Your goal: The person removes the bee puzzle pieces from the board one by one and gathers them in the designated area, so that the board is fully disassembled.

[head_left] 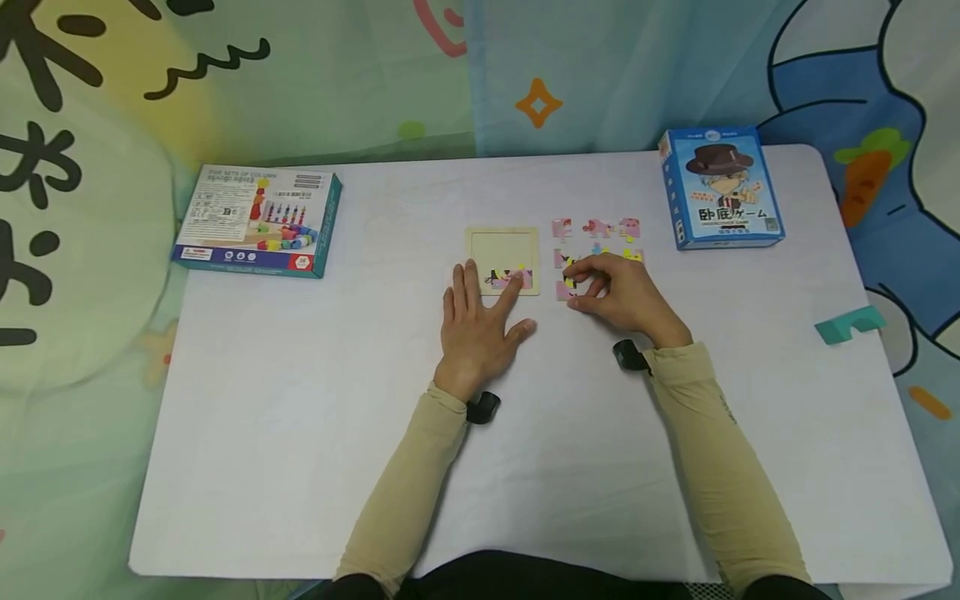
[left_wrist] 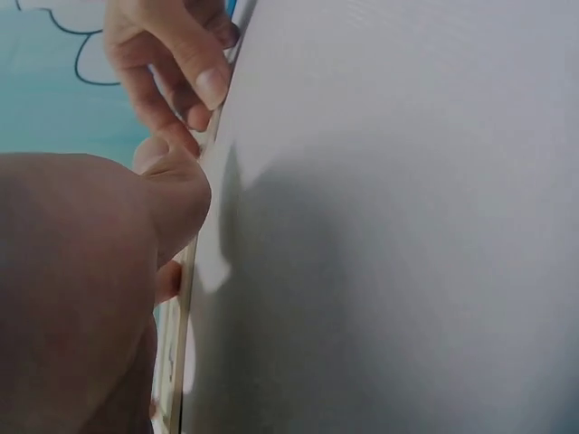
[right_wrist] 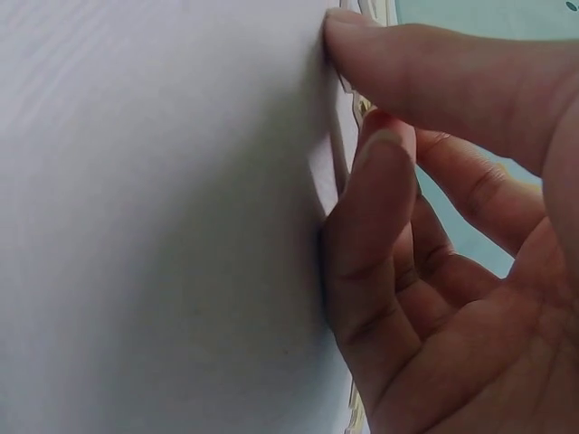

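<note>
My left hand (head_left: 480, 333) lies spread, with its fingertips on the lower left of a square wooden puzzle frame (head_left: 502, 236). Inside that frame, pink, yellow and black puzzle pieces (head_left: 517, 277) line the bottom, and the index finger overlaps them. To the right, loose puzzle pieces (head_left: 597, 227) sit in rough rows on the table. My right hand (head_left: 622, 292) reaches over the lower ones, its thumb and bent fingers apart around a pink corner piece (head_left: 562, 292). In the right wrist view a thin edge (right_wrist: 337, 158) shows between thumb (right_wrist: 389, 63) and fingers; whether they pinch it I cannot tell.
A white table (head_left: 570, 467) carries everything. At the back left lies a teal-edged game box (head_left: 258, 221). A blue game box (head_left: 723, 192) stands at the back right. Near the right edge is a green notched block (head_left: 850, 325). A printed curtain (head_left: 600, 75) hangs behind.
</note>
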{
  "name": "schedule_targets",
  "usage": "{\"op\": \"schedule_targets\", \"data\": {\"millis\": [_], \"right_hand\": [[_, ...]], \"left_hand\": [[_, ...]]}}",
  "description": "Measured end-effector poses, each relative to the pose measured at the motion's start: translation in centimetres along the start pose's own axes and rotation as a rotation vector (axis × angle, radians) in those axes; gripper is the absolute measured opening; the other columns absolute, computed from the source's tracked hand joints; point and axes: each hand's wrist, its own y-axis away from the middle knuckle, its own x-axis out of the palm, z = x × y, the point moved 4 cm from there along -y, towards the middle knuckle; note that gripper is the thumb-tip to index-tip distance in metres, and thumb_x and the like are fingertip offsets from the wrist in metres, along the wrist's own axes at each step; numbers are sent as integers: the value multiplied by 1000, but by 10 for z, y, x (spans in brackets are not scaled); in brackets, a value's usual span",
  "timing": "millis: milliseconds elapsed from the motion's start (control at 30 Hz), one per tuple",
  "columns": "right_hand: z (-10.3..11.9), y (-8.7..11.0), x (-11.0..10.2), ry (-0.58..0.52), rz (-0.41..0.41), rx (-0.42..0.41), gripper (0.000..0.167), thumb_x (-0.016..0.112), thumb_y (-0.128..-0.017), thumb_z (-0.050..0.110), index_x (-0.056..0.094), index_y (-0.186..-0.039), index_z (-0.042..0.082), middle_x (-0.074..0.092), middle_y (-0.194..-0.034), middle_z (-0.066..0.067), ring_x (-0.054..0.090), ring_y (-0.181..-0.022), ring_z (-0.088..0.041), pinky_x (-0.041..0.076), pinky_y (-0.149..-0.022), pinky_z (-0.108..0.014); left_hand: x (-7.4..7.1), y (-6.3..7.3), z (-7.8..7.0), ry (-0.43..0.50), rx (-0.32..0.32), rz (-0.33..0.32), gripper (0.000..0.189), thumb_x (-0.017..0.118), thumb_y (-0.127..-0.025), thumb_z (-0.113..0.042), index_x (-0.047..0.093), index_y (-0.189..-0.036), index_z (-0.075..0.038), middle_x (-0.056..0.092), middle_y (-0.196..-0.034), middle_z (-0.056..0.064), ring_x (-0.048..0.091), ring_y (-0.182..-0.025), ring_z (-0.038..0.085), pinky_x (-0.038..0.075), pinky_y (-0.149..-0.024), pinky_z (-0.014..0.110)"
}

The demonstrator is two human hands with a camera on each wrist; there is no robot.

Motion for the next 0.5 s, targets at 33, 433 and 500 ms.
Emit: {"op": "schedule_targets", "data": {"millis": [33, 433, 500], "right_hand": [[0, 0, 0, -2, 1, 1, 41, 86, -90, 11, 73, -129, 5, 73, -117, -15, 64, -89, -26, 46, -78, -32], [7, -8, -1, -42, -86, -25, 42, 87, -90, 15, 73, -128, 7, 75, -110, -15, 67, -86, -25, 47, -74, -23], [10, -11, -1, -56, -108, -28, 40, 86, -91, 15, 73, -128, 7, 75, -109, -15, 68, -86, -25, 47, -75, -22]], "left_hand": [[0, 0, 0, 3, 1, -3, 74, 45, -105, -68, 19, -170, -42, -17, -177, 21, -17, -165, 37, 3, -134, 55], [2, -1, 4, 13, 63, 31, 79, 42, -105, -69, 12, -171, -37, -19, -177, 17, -19, -165, 31, -2, -133, 59], [2, -1, 5, 24, 69, 42, 81, 41, -105, -70, 10, -172, -36, -20, -177, 18, -19, -165, 32, -3, -132, 60]]}}
